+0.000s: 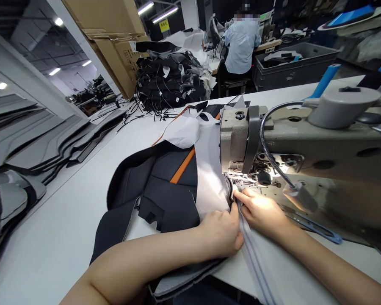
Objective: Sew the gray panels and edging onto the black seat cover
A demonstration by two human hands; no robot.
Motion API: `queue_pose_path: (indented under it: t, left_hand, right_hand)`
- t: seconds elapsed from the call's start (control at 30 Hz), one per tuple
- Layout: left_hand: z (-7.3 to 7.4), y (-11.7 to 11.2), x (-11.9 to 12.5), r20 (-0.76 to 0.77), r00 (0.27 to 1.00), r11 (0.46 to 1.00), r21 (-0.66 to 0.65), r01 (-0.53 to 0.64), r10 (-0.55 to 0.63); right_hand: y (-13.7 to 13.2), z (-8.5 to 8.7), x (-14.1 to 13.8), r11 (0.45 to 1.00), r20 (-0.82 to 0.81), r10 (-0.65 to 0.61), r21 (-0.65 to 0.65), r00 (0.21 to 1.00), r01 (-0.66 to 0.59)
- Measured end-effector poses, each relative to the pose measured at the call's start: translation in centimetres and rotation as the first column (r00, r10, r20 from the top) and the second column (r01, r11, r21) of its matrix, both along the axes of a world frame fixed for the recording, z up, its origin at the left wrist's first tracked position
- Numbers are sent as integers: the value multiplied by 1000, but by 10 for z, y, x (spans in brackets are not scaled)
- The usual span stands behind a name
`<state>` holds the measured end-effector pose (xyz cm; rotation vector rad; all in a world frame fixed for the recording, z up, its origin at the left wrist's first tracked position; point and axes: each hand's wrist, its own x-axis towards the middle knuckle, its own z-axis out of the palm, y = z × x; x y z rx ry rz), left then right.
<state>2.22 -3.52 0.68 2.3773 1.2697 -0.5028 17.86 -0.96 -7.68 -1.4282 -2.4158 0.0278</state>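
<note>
A black and grey seat cover [174, 199] with an orange stripe lies on the table, its pale backing reaching under the head of a sewing machine [241, 140]. My left hand [222, 231] is closed on the cover's edge, its index finger stretched toward the needle area. Just right of it, my right hand [263, 212] pinches a long whitish strip [252, 258] with bluish lines close to the presser foot. This strip trails down toward me over the table's front edge. The needle tip itself is hard to make out.
Blue-handled tweezers [324, 231] lie right of my right hand. A lamp on a bendy neck [300, 197] hangs nearby. Grey panels [44, 140] are stacked left; a pile of black covers [174, 80] stands behind. A person [243, 44] sits beyond, near a grey bin [292, 67].
</note>
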Motion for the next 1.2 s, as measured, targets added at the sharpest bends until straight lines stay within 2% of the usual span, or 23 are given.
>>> queue_pose_path:
  t: [0.17, 0.33, 0.43, 0.5, 0.6, 0.93, 1.1, 1.2]
  left_hand:
    - [3, 11, 5, 17, 997, 997, -12, -72, 73]
    - [0, 11, 6, -13, 996, 986, 148, -82, 84]
    - [-1, 7, 4, -25, 996, 977, 198, -78, 85]
    - [0, 8, 3, -43, 994, 977, 195, -89, 99]
    - [1, 10, 4, -50, 993, 977, 190, -97, 108]
    - [-5, 13, 1, 38, 984, 977, 112, -180, 177]
    - [-7, 25, 6, 86, 978, 975, 98, -198, 190]
    - [-11, 35, 11, 86, 978, 970, 138, -201, 191]
  right_hand:
    - [0, 7, -3, 1000, 58, 23, 20, 998, -24]
    - [-2, 8, 2, 997, 70, 64, 42, 996, -67]
    - [-5, 1, 7, 994, -16, 62, 94, 998, -60]
    - [-5, -4, 8, 990, -121, -34, 132, 992, 50]
    - [-4, -7, 6, 979, -202, -152, 107, 968, 176]
    - [-11, -1, -10, 997, -251, -75, 12, 965, 81]
    - [-8, -2, -8, 992, -157, -114, 40, 981, 122]
    - [-4, -3, -4, 989, -189, -148, -1, 971, 151]
